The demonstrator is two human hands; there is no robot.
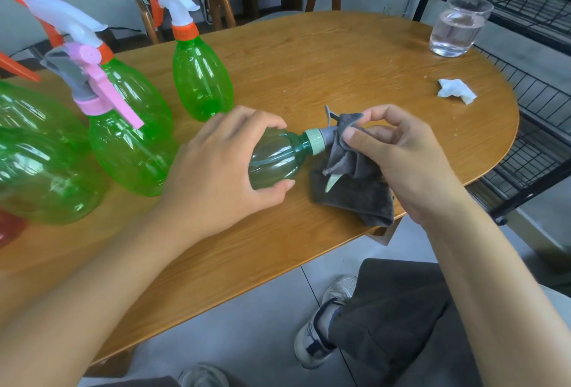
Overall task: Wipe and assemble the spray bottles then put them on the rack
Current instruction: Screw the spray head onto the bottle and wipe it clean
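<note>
The small dark-green spray bottle point(275, 158) lies on its side just above the wooden table point(309, 56), its body wrapped by the curled fingers of the left hand point(225, 167) and its grey spray head point(332, 133) pointing toward the right hand point(398, 151). That hand pinches a fold of the grey cloth point(352, 192) over the head, thumb and fingers closed on the fabric. The likeliest trouble is the cloth snagging on the trigger, whose pale tip point(331, 184) pokes through the folds; a hard tug could twist the pale-green collar point(315, 141) loose. Beyond the left hand the upright bright-green bottles point(202, 80) crowd close, so a careless elbow could topple them. Past the right hand stand a glass of water point(458, 26) and the black rack point(531, 9).
</note>
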